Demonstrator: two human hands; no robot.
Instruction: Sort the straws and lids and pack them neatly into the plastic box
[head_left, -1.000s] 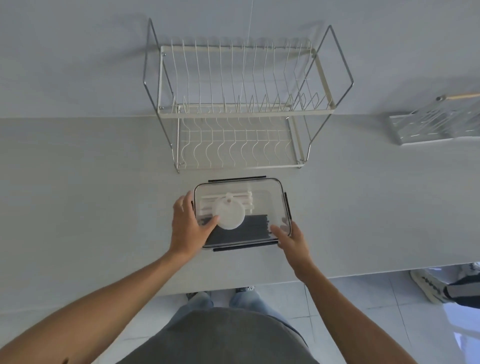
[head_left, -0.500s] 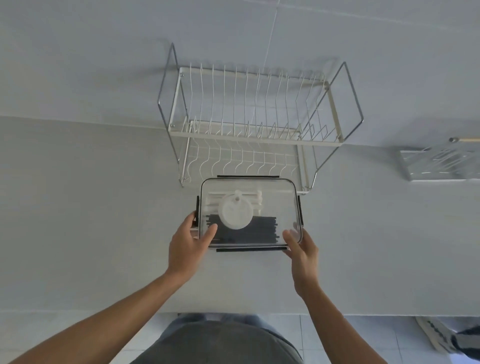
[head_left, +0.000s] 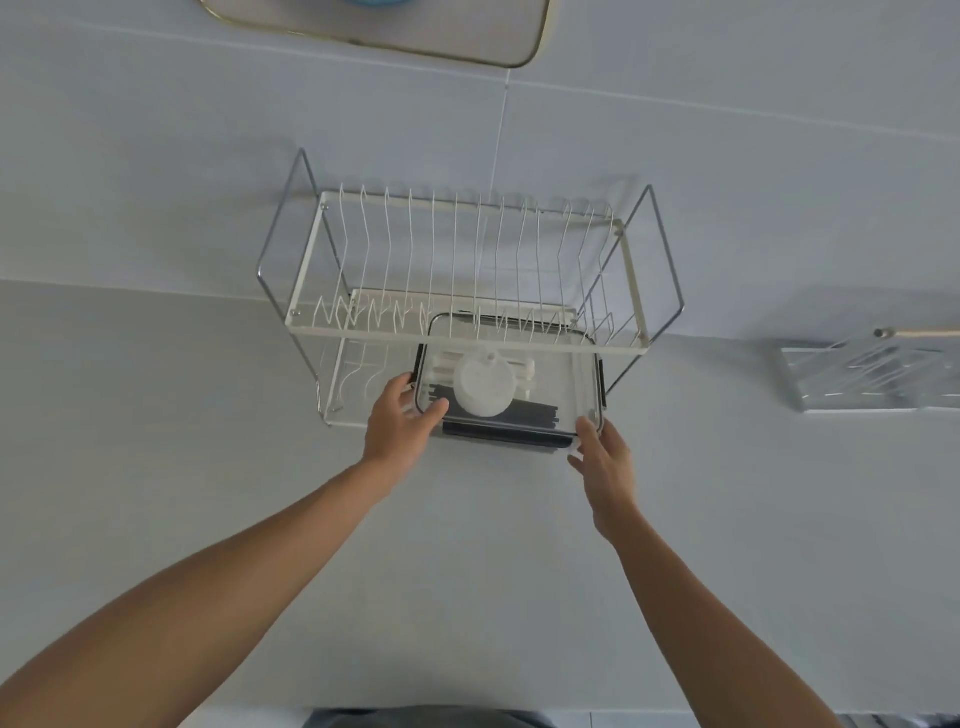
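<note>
Box (head_left: 582, 374), clear plastic with lid on and dark clips on its sides, sits on the lower tier of the rack (head_left: 467, 338), toward the tier's right end. Long axis runs left–right, parallel to the rack's front rail; the near long side pokes out past the rack's front edge, the far side lies under the upper tier's wires.

Inside, seen through the lid: white straws (head_left: 524, 370) along the far side, black straws (head_left: 535, 413) along the near side, both bundles lying left–right with the box's long axis. A round white lid (head_left: 485, 387) lies flat across them, left of the box's middle.

Left hand (head_left: 400, 428) holds the box's near left corner: thumb laid on top of the lid, fingers wrapped round the left end. Right hand (head_left: 605, 457) is at the near right corner, fingers fairly straight, tips touching the corner; whether they grip or only press, cannot tell.

Rack stands at the worktop's (head_left: 156, 415) back edge against the wall. A second, chrome rack (head_left: 872, 374) stands well apart at the right edge.
</note>
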